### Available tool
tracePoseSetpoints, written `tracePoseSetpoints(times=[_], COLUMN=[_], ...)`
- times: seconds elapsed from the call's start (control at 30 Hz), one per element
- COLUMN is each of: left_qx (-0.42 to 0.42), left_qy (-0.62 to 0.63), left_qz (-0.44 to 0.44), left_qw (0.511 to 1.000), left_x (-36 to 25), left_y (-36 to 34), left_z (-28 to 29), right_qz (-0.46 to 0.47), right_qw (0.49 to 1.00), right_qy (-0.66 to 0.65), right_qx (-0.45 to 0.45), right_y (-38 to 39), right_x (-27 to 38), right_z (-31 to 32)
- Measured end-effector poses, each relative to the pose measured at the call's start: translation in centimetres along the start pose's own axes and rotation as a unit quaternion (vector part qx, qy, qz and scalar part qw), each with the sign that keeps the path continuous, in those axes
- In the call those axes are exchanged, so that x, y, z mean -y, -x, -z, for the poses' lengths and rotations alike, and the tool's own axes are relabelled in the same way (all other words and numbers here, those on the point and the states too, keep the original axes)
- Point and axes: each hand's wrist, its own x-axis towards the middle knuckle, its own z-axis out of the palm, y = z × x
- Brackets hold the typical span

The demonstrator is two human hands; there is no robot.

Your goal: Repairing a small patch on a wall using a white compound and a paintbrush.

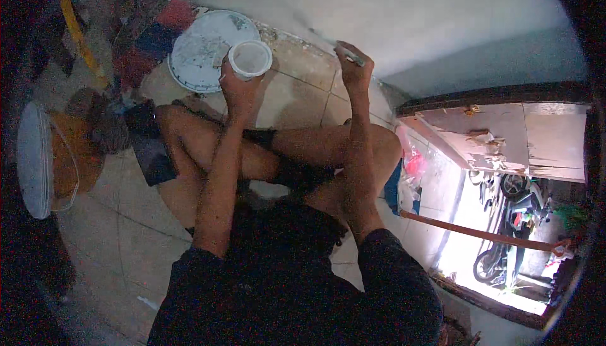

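Note:
My left hand (pixel 237 90) grips a small round white plastic tub (pixel 250 59) by its side, mouth facing up. The inside of the tub looks pale; its contents are hard to make out. Up by the foot of the wall (pixel 435 14), my right hand (pixel 355 73) is closed around a slim, pale-handled paintbrush (pixel 351 54). Its bristle end is too blurred to see clearly, and I cannot tell whether it touches the wall. Beyond the tub, a large round white lid (pixel 197 49) with dark smears lies on the tiles, partly covered by the tub.
My crossed legs (pixel 315 147) rest on the tiled floor (pixel 126 232). To the left are a bucket with a white rim (pixel 35 163) and a dark flat panel (pixel 151 147). A pink bag (pixel 413 160) lies right of my knee, near a bright doorway with a motorbike (pixel 514 220) outside.

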Motion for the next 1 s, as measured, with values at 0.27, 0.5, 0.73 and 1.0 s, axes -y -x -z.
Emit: tracePoseSetpoints(times=[0.27, 0.5, 0.73, 1.0], left_qx=[-0.002, -0.004, 0.001, 0.010], left_qy=[0.008, 0.031, 0.027, 0.030], left_qz=[0.011, 0.027, 0.009, 0.020], left_qw=[1.000, 0.999, 1.000, 0.999], left_x=[-0.7, -2.7, -0.8, -0.9], left_y=[0.0, -0.2, -0.1, 0.2], left_z=[0.6, 0.6, 0.4, 0.8], right_qz=[0.069, 0.129, 0.089, 0.253], right_qw=[0.957, 0.982, 0.988, 0.950], right_qy=[-0.122, -0.006, 0.116, 0.010], right_qx=[-0.253, -0.141, -0.041, -0.184], right_y=[-0.5, 3.9, 2.1, -3.9], right_x=[2.3, -1.9, -4.0, 11.6], right_z=[3.6, 1.2, -0.9, 7.3])
